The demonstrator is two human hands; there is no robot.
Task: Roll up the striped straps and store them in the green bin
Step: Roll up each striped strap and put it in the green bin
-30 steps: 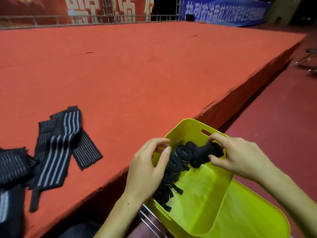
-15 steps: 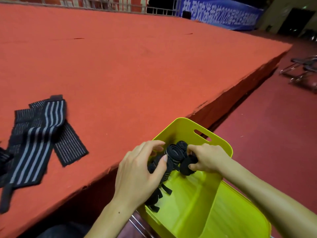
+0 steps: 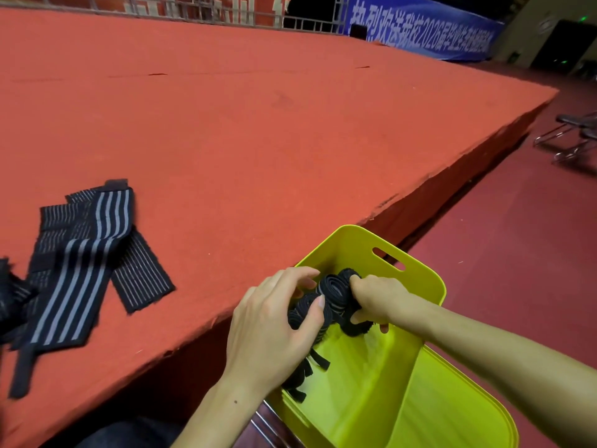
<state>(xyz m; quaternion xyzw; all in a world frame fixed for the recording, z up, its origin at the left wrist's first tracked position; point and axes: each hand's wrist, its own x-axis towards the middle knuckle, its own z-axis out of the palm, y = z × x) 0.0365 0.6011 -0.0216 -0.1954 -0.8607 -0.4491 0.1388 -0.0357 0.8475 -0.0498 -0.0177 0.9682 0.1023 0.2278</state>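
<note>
Right now I have both hands down in the green bin point(image 3: 420, 286), working on the rolled straps point(image 3: 332, 289) packed along its left wall. My left hand point(image 3: 274, 328) is curled over the near rolls, thumb pressed against one of them and fingers arched across the top, so it grips that cluster. My right hand point(image 3: 378, 299) is clenched around a dark roll point(image 3: 352, 328) at the far end of the row, fingers wrapped over it and pushing it against its neighbours. A few loose strap tails point(image 3: 307, 373) hang below my left palm inside the bin. The bin itself sits tilted just beside the edge of the red stage point(image 3: 258, 124), with a second green piece point(image 3: 452, 409) nested beneath it. Off to my left, unrolled striped straps point(image 3: 80, 260) lie flat in an overlapping pile on the stage carpet. Farther out, I see a blue banner point(image 3: 420, 30) behind the stage and folding chair legs point(image 3: 568, 137) on the floor to the right.
</note>
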